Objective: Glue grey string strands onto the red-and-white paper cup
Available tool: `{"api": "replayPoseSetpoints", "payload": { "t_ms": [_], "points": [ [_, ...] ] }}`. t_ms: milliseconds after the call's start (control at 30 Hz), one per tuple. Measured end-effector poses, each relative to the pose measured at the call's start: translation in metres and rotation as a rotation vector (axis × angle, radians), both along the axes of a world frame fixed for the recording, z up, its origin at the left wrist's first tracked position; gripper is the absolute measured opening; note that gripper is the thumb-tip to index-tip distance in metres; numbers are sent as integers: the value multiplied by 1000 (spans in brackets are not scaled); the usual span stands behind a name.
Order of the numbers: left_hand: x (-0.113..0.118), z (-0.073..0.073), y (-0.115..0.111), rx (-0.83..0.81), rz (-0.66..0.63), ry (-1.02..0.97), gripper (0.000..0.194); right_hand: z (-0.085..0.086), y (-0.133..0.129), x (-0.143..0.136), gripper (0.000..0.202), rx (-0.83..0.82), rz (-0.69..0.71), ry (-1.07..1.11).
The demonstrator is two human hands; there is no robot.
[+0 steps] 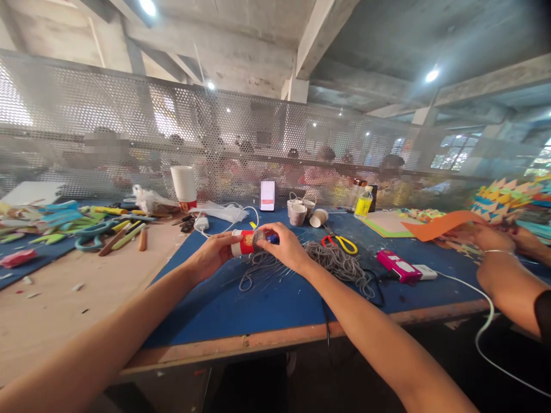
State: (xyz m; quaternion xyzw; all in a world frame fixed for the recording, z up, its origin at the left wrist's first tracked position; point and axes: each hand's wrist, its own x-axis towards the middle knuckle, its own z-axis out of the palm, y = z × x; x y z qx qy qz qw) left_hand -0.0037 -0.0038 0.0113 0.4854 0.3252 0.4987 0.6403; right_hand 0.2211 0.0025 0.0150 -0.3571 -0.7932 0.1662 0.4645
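My left hand (pixel 215 253) is closed around the white end of a red-and-white paper cup (pixel 246 243), which lies on its side above the blue mat. At the cup's other end, my right hand (pixel 284 245) is closed with its fingertips on a grey round piece (pixel 259 238). A small blue part shows by those fingers, and I cannot make out what it belongs to. Below the hands are thin wires (pixel 279 274) and a tangled heap of grey cord (pixel 340 263). Scissors (pixel 345 244) with yellow and red handles lie behind the cord.
A lit phone (pixel 267 195) stands ahead, near small wrapped cups (pixel 298 213). Stacked paper cups (pixel 183 183) and tools (pixel 124 234) are left. Rightward sit a yellow bottle (pixel 364 203) and a pink power bank (pixel 398 266); another person's hands (pixel 495 241) hold orange paper (pixel 447 226).
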Motion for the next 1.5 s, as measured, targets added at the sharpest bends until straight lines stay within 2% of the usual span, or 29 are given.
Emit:
{"api": "replayPoseSetpoints", "payload": {
  "t_ms": [233,367,500,600,700,833,900,1033,1200,1367,1433,1500],
  "points": [
    [-1,-3,2,-23,1,-13,21,3,0,1,6,115,-21,29],
    [1,0,0,-20,53,-12,18,5,-1,1,5,143,-39,35],
    [1,5,0,-57,94,-49,26,3,-2,0,2,120,-19,9],
    [-2,3,4,-54,160,-59,24,0,0,0,13,70,-13,-32],
    [-5,-1,9,-21,201,-61,23,-4,7,5,28,23,-116,-88],
    [-6,-5,13,1,210,-65,23,-8,20,21,15,6,-381,-249],
    [-6,-6,14,1,208,-63,22,-10,25,29,16,-32,-463,-388],
    [-8,-9,16,1,209,-54,18,-13,27,35,28,-76,-558,-618],
    [-8,-7,14,-5,212,-54,16,-16,26,33,30,-111,-597,-756],
    [-8,-5,13,-15,240,-66,11,-18,26,32,25,-82,-617,-741],
    [-9,-5,14,-18,257,-84,14,-17,29,33,25,-89,-635,-649],
    [-11,-6,16,-28,273,-98,18,-17,35,35,23,-122,-635,-459]
  ]
}}
